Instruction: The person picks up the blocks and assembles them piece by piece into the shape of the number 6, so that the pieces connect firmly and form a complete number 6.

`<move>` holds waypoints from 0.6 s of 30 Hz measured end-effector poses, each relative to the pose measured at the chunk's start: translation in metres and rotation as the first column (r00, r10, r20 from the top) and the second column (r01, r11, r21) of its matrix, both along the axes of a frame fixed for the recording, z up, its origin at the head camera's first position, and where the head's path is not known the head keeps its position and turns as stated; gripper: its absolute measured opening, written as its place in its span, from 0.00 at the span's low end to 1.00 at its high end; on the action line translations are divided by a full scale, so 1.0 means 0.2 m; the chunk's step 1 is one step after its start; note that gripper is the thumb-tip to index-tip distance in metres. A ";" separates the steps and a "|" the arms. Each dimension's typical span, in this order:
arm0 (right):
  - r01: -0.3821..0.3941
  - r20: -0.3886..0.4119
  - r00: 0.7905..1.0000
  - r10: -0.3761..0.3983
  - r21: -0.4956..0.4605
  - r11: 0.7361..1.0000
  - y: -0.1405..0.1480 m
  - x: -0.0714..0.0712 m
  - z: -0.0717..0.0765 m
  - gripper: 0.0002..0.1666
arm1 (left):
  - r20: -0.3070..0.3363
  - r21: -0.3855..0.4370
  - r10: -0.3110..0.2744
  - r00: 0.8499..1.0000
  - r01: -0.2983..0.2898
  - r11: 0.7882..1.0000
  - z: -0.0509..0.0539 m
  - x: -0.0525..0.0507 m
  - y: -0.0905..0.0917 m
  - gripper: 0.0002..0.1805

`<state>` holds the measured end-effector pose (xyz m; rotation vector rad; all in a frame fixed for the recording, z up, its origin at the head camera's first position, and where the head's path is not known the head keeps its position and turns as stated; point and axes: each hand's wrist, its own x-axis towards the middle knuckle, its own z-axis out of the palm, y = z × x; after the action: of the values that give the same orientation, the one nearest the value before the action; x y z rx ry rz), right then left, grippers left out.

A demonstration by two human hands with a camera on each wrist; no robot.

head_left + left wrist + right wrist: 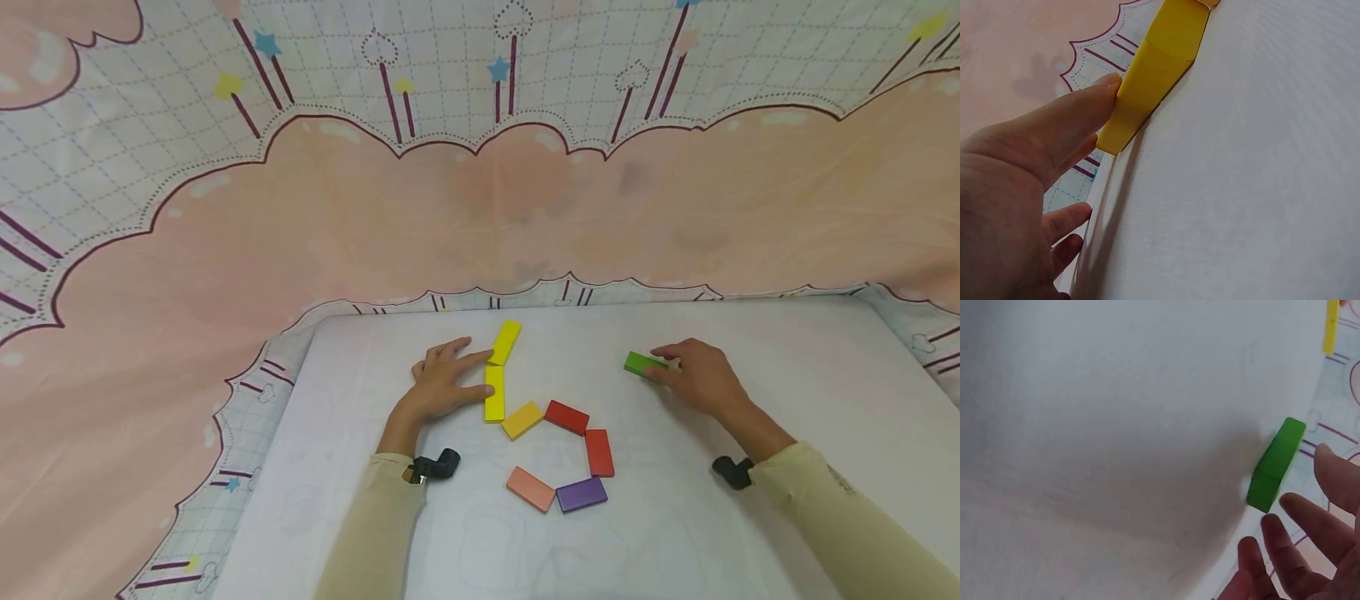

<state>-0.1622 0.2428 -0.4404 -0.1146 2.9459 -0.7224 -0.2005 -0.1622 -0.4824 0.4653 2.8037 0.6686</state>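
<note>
Two yellow blocks stand nearly end to end at the back of the white table. Beside them is my left hand, fingers spread; its thumb lies over the nearer block, and its index finger reaches the place where the two meet. In the left wrist view, a digit touches the side of a yellow block. To the right a green block rests on the table, with my right hand at its right end. The right wrist view shows a gap between the loosely spread fingers and the green block.
An orange-yellow block, two red blocks, a purple block and a pink block curve round in front of the yellow pair. A patterned curtain hangs behind the white table.
</note>
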 end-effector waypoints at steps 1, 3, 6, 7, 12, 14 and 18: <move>-0.001 0.005 1.000 0.001 -0.003 1.000 0.00 0.00 0.00 0.27 | 0.000 0.000 0.000 1.000 0.000 1.000 0.00 0.00 0.00 0.37; -0.002 0.016 1.000 0.002 -0.010 1.000 0.01 -0.01 -0.01 0.26 | 0.000 0.002 0.000 1.000 0.000 1.000 0.00 0.00 0.00 0.37; 0.008 0.027 1.000 -0.008 -0.022 1.000 0.01 -0.01 -0.03 0.24 | -0.001 -0.001 -0.002 1.000 0.002 1.000 0.00 0.00 0.00 0.37; 0.016 0.032 0.999 -0.015 -0.031 0.999 0.01 -0.02 -0.04 0.23 | -0.002 -0.002 -0.002 1.000 0.002 1.000 0.00 0.00 0.00 0.37; 0.049 0.051 0.998 -0.046 -0.073 0.996 0.00 -0.02 -0.05 0.21 | -0.006 0.003 -0.010 1.000 0.010 1.000 0.00 0.00 0.00 0.37; 0.052 0.051 0.998 -0.048 -0.077 0.996 -0.01 -0.02 -0.05 0.20 | -0.007 0.007 -0.013 1.000 0.013 1.000 0.00 0.00 0.00 0.37; 0.060 0.089 0.995 -0.053 -0.083 0.995 -0.02 -0.01 -0.04 0.22 | -0.003 0.010 -0.010 1.000 0.010 1.000 0.00 0.01 0.00 0.37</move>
<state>-0.1651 0.2393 -0.4491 -0.0061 2.8468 -0.8394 -0.1995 -0.1627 -0.4818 0.4827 2.8003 0.6804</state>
